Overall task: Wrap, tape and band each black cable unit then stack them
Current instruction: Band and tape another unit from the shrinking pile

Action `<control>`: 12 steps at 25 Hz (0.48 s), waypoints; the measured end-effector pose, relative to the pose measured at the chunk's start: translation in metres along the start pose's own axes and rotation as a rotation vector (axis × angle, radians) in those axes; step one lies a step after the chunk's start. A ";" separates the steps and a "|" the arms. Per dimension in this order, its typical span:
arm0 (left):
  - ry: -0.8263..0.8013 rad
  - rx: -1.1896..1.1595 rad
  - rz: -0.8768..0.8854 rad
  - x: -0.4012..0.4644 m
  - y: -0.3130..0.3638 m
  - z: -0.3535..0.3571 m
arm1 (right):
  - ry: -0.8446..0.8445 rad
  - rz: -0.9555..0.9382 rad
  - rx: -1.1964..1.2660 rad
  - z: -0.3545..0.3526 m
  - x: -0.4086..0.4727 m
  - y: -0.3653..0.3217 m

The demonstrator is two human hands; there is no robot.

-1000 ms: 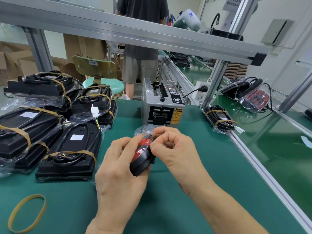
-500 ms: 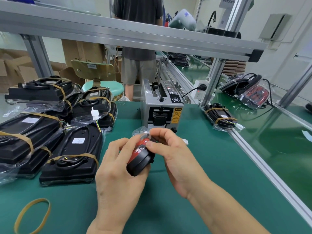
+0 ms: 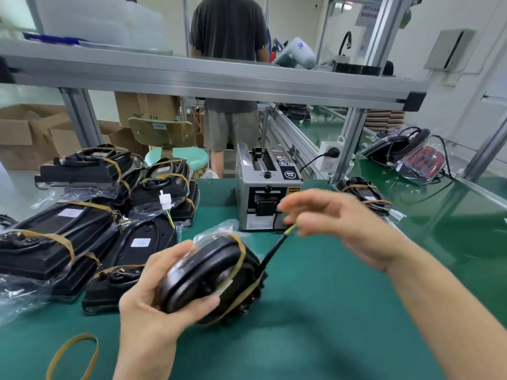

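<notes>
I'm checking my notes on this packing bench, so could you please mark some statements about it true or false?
1. The left hand grips the black unit. True.
2. The right hand rests flat on the mat. False: it is raised above the green mat, blurred, at the cable end.
3. A loose rubber band lies on the mat near the left wrist. True.
4. The tape dispenser stands left of the stacked units. False: it stands right of the stacked units.

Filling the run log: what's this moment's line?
left hand: grips cable unit | right hand: blurred, by its cable | loose band: on mat
</notes>
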State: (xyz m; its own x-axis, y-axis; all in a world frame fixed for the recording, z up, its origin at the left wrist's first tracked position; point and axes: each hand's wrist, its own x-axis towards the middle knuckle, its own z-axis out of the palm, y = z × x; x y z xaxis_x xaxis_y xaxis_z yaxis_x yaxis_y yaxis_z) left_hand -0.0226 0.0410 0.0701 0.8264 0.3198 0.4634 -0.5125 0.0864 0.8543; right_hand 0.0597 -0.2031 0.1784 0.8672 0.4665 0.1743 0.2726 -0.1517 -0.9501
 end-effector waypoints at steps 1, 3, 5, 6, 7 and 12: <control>0.048 -0.167 -0.076 0.000 -0.003 -0.004 | 0.152 -0.054 0.112 -0.012 0.000 0.000; 0.169 -0.464 -0.203 -0.001 -0.012 -0.005 | 0.323 -0.091 0.245 -0.020 -0.003 0.009; 0.240 -0.632 -0.309 -0.005 -0.023 0.000 | 0.067 0.002 0.018 0.002 -0.010 0.028; 0.247 -0.653 -0.352 -0.008 -0.029 0.002 | -0.123 0.043 -0.183 0.022 -0.013 0.037; 0.219 -0.650 -0.387 -0.011 -0.033 0.005 | -0.213 0.047 -0.371 0.039 -0.014 0.045; 0.038 -0.366 -0.294 0.006 -0.015 -0.038 | -0.052 -0.158 -0.693 0.039 0.003 0.063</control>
State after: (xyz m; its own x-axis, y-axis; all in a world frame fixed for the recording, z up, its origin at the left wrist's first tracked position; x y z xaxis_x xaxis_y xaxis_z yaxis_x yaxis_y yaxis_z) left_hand -0.0190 0.0771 0.0515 0.9433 0.2655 0.1993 -0.3119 0.5030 0.8060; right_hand 0.0633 -0.1769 0.1085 0.7792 0.5668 0.2674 0.6105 -0.5898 -0.5287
